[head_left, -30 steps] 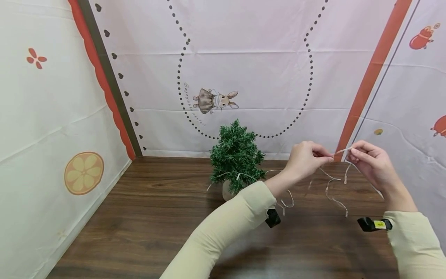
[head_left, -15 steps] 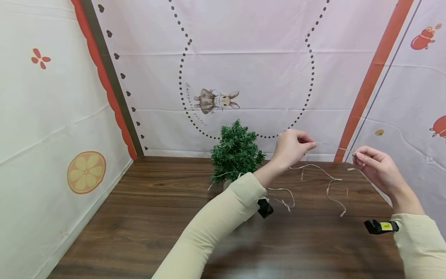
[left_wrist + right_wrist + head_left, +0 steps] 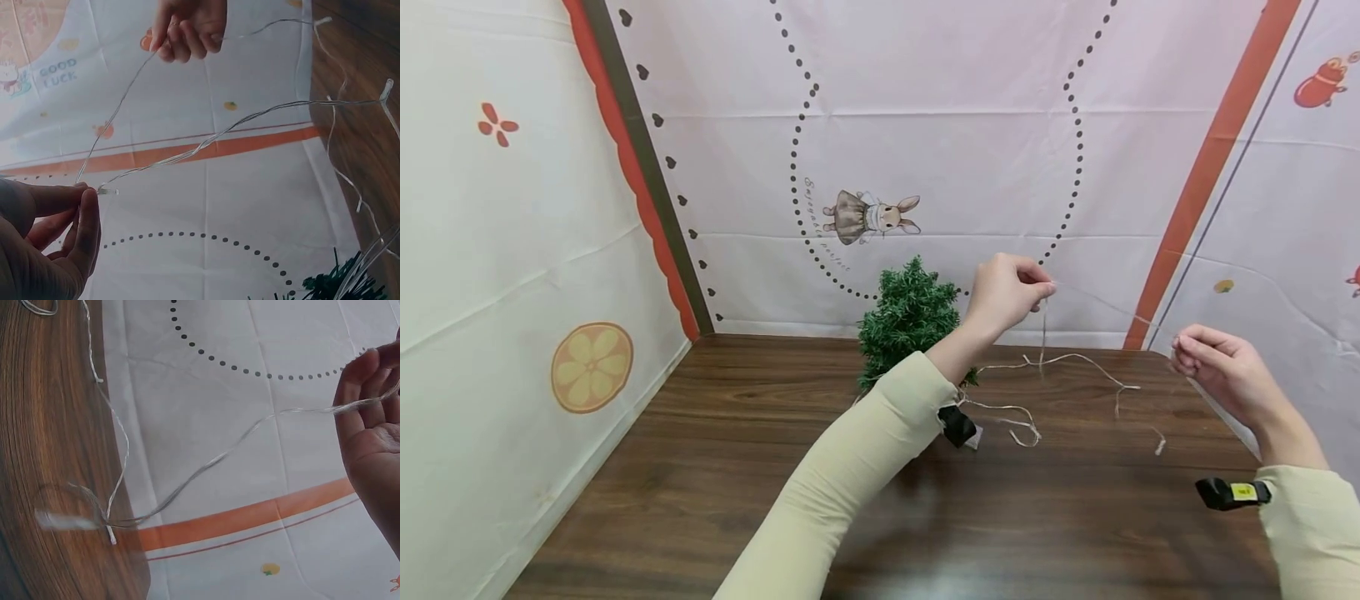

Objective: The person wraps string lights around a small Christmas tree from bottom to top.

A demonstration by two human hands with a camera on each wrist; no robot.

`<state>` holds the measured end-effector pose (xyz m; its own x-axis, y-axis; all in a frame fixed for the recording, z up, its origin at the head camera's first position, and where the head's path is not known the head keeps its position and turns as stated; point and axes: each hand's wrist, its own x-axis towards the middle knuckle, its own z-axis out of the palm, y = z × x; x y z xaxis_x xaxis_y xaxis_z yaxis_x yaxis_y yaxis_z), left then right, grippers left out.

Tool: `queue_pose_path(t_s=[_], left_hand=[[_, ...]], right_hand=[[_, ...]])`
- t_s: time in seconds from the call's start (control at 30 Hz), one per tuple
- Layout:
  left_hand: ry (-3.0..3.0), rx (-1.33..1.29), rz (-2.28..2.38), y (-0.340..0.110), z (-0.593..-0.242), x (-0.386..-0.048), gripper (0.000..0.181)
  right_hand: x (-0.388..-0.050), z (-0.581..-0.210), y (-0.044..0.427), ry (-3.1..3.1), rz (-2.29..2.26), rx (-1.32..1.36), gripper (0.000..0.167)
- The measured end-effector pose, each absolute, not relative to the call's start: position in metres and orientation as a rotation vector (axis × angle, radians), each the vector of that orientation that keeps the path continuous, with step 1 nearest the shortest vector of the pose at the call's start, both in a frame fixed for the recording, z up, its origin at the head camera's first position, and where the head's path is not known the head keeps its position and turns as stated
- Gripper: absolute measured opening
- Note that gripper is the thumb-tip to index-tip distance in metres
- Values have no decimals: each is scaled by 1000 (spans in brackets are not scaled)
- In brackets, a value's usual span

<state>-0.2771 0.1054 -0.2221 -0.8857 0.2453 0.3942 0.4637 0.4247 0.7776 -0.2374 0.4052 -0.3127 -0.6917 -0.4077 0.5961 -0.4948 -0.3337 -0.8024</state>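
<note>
Thumb and fingertips of my left hand [image 3: 1006,293] pinch a thin clear string of fairy lights [image 3: 206,144], with a small bulb [image 3: 112,192] beside the fingertips. Farther right, my right hand [image 3: 1221,367] pinches the same string, and one stretch spans the gap between both hands. In the right wrist view the wire crosses the right palm [image 3: 381,440] and hangs down to a blurred bulb [image 3: 65,520]. A small green artificial tree [image 3: 901,321] stands behind my left forearm, which hides its base. More of the string trails from the tree.
Loose loops of the light string [image 3: 1011,408] lie on the brown wooden table [image 3: 700,483], right of the tree. A printed white cloth [image 3: 940,167] rises behind the table and at both sides. Black wrist cameras [image 3: 958,426] are strapped at both sleeves.
My left hand has moved left and up, and my right hand slightly right and down. The stretch of string between them has grown longer.
</note>
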Motion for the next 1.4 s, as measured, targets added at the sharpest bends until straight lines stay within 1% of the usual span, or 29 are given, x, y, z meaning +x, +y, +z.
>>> queue_pose_path(t_s=[0.13,0.4,0.57,0.67,1.0,1.4], left_hand=[[-2463,-612,-1479,102,-218,-279,7],[-2420,-601,-1567,88,-205,-284,9],[-2380,-564,-1734,77,-194,-286,6],[-2377,-548,-1758,69,-188,-287,5],[-2453,-573,-1652,46,-173,-296,5],[-2485,-616,-1596,19,-168,-326,4]], right_hand=[[-236,-314,410,-1750,2229,1154,42],[-237,-321,427,-1573,2426,1209,44],[-238,-322,434,-1520,2471,1246,45],[-239,-320,434,-1485,2504,1263,44],[-244,-309,425,-1552,2470,1195,41],[-264,-291,399,-1608,2399,1150,36]])
